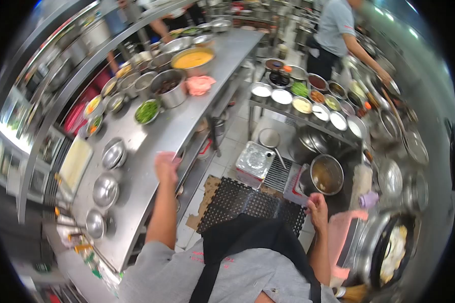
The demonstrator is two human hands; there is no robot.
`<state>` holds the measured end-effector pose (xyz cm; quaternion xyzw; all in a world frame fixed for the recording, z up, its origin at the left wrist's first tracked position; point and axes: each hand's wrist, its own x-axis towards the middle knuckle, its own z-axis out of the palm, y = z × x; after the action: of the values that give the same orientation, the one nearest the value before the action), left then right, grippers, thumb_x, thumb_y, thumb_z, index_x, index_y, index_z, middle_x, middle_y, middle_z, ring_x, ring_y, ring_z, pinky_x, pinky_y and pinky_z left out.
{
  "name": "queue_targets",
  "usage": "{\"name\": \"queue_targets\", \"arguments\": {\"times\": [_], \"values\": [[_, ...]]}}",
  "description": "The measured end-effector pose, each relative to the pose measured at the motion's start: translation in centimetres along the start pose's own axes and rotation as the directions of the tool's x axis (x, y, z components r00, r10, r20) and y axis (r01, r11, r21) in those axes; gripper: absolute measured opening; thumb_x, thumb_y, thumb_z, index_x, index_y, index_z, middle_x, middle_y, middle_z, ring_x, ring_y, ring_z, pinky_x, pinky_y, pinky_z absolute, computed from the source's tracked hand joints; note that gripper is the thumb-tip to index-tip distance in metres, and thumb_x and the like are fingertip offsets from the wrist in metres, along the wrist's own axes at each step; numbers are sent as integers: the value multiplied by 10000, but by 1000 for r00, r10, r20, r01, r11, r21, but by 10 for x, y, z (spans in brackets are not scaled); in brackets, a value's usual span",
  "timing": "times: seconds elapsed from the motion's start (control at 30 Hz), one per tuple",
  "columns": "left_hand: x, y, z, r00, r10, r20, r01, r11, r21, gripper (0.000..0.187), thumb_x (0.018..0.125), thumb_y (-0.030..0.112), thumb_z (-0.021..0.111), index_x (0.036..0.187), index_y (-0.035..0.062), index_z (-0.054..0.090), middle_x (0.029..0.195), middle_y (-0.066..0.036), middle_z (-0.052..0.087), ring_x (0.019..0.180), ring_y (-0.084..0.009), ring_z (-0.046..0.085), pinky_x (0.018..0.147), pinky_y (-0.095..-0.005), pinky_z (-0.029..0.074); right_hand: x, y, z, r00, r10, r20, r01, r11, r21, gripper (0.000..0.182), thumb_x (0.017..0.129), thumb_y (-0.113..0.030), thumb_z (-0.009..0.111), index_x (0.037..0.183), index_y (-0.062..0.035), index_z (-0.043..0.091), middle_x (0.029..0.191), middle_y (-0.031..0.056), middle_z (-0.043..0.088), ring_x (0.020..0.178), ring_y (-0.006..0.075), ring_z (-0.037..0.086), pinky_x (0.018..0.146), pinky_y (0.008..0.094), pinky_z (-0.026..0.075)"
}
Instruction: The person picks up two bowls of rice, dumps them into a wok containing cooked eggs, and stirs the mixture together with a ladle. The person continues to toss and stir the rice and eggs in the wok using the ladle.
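Note:
At the near edge of the long steel counter is my left hand, blurred, with a pink cloth at its fingers. My right hand is raised on the other side, its fingers curled together; whether something small is between them I cannot make out. Just beyond it stands a deep steel pot of brownish liquid. A pink towel hangs beside my right forearm, and a black pan with white and yellow food sits on the stove side at the lower right.
Steel bowls line the counter's left part, with a pot of orange liquid farther back. Seasoning bowls fill a rack ahead. A square tin and a black perforated mat lie on the floor. A co-worker stands at the back right.

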<state>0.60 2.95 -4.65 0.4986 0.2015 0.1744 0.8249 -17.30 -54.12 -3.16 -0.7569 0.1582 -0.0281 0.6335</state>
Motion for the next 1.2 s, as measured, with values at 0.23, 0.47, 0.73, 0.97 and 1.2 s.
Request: {"name": "queue_targets", "arguments": {"times": [0.23, 0.47, 0.73, 0.97, 1.2], "values": [[-225, -119, 260, -11, -792, 611, 632, 468, 618, 442, 1061, 351, 494, 1363, 28, 495, 1259, -203, 603, 1122, -328, 650, 957, -466, 549, -40, -85, 25, 879, -477, -11, 387, 727, -568, 858, 822, -430, 783, 1502, -63, 408, 1498, 226, 399, 1367, 394, 430, 1145, 473, 341], [-309, -112, 330, -300, -642, 706, -15, 743, 669, 245, 1006, 180, 620, 1188, 16, 616, 1042, -124, 681, 819, -150, 662, 738, -281, 542, -159, 40, -108, 713, -256, -652, -309, 721, -620, 326, 930, -181, 591, 1213, -35, 662, 1108, 228, 687, 1049, 370, 656, 911, 448, 501], [-423, -154, 422, -694, -361, 623, -336, 927, 164, 239, 965, 141, 612, 1134, -28, 621, 1142, -158, 665, 1063, -268, 645, 926, -347, 487, -443, 33, -228, -177, 6, -984, -966, 188, 175, 428, 809, -173, 714, 1191, -23, 594, 1159, 226, 635, 1166, 445, 553, 955, 512, 495], [-603, -197, 487, -809, 190, 556, -170, 831, -530, 256, 936, 125, 643, 1161, 7, 622, 1235, -189, 620, 1194, -407, 559, 1003, -441, 466, -499, 91, -269, -232, 91, -968, -799, 550, 243, 496, 823, -74, 649, 1298, 47, 569, 972, 215, 694, 777, 312, 694, 700, 434, 552], [-699, -246, 532, -869, 269, 416, -159, 644, -748, 174, 967, 197, 622, 979, 29, 667, 1056, -149, 649, 997, -349, 596, 868, -457, 482, -474, -67, -270, -165, 174, -971, -221, 953, 208, 598, 911, -31, 593, 1488, -11, 433, 762, -3, 541, 520, 57, 472, 441, 232, 409]]}}
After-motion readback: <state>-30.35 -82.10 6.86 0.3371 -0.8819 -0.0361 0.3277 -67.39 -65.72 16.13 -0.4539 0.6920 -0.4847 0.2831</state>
